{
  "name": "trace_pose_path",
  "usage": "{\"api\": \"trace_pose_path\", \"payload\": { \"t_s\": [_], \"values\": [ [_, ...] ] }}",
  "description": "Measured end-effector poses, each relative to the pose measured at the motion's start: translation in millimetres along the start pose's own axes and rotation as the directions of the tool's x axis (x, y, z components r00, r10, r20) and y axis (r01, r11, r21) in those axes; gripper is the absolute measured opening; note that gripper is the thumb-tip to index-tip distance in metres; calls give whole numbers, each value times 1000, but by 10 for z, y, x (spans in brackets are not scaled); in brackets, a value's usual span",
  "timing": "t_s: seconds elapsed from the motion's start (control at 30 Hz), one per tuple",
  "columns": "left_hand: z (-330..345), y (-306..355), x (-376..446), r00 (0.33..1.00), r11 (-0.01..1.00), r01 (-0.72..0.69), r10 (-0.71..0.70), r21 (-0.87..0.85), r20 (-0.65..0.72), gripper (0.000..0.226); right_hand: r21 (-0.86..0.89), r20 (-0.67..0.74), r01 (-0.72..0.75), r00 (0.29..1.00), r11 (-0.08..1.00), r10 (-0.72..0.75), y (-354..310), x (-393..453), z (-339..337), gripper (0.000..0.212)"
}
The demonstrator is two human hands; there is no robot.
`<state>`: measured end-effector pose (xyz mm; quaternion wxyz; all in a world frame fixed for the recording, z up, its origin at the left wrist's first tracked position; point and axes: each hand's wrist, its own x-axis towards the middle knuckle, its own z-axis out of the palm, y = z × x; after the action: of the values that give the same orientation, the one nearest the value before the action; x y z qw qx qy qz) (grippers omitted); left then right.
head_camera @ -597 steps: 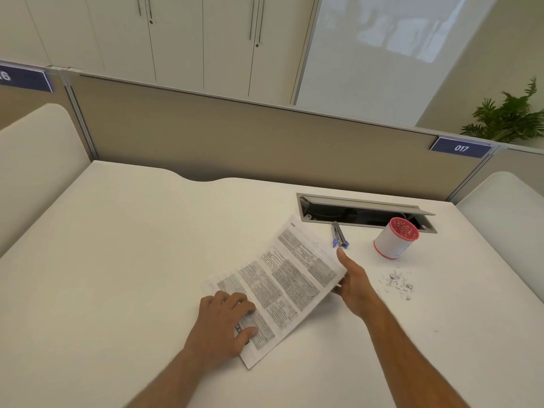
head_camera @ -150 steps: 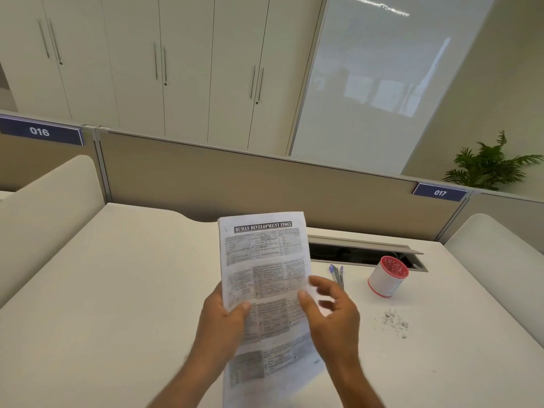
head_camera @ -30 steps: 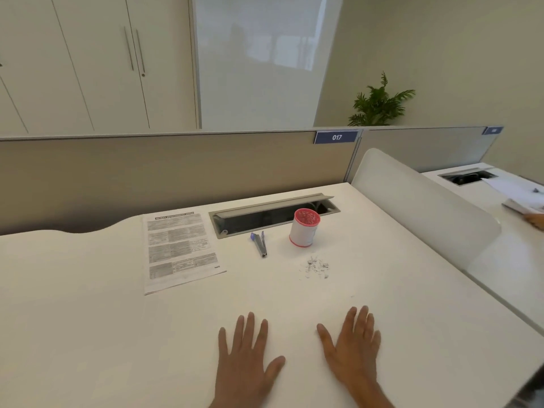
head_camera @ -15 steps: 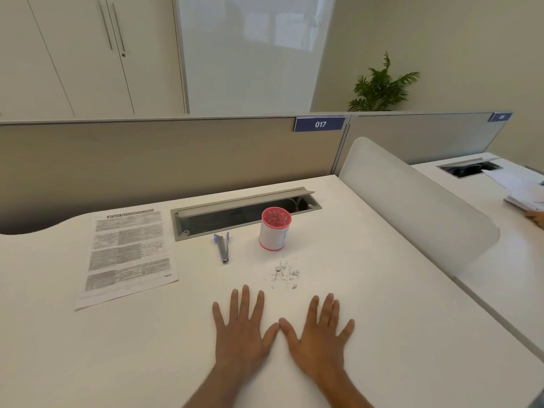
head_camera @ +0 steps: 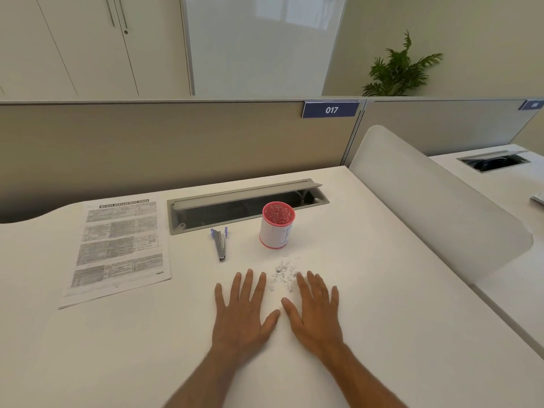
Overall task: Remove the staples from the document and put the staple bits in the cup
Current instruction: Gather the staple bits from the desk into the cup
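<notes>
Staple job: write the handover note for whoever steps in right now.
Left hand and right hand: both flat on the desk, fingers straight, holding nothing.
Document lies flat at far left. Staple remover lies beside the cup.
Done: staple bits lie in a loose pile between the fingertips, below the cup.
Left: gather the pile into the cup.
</notes>
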<state>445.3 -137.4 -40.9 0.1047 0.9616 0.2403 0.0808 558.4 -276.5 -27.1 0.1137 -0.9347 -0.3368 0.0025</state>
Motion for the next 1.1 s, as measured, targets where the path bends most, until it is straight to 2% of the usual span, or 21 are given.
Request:
{"api": "trace_pose_path", "payload": {
  "t_s": [0.13,0.33,0.57,0.63,0.7,0.77,0.83,0.9,1.1],
  "values": [
    [12,-7,105,1000,1000,-19,19,16,21,86,97,52,50,997,994,-56,34,290,-40,98],
    [-3,8,260,998,999,-28,27,17,55,96,-45,208,245,951,968,-231,-51,636,-58,94],
    [-28,18,275,998,999,-42,41,8,46,93,-18,252,471,856,882,-452,15,663,-56,90],
    [-50,19,275,999,1000,-25,25,2,44,98,139,205,419,874,897,-440,53,650,-76,85],
    [-77,6,295,997,1000,-5,5,-6,72,102,321,61,283,946,904,-318,99,617,-107,89],
    [-128,-16,341,995,999,24,-21,-31,99,100,354,-76,186,982,917,-171,155,590,-140,86],
    [-208,-18,424,996,997,27,-21,-71,85,95,319,-29,107,994,942,-103,188,578,-181,83],
    [-283,14,534,993,993,9,5,-114,121,85,269,62,96,991,958,-117,206,582,-192,80],
    [-372,138,751,971,941,67,15,-332,239,62,329,35,117,990,937,-136,110,671,-132,32]
  ]
}}
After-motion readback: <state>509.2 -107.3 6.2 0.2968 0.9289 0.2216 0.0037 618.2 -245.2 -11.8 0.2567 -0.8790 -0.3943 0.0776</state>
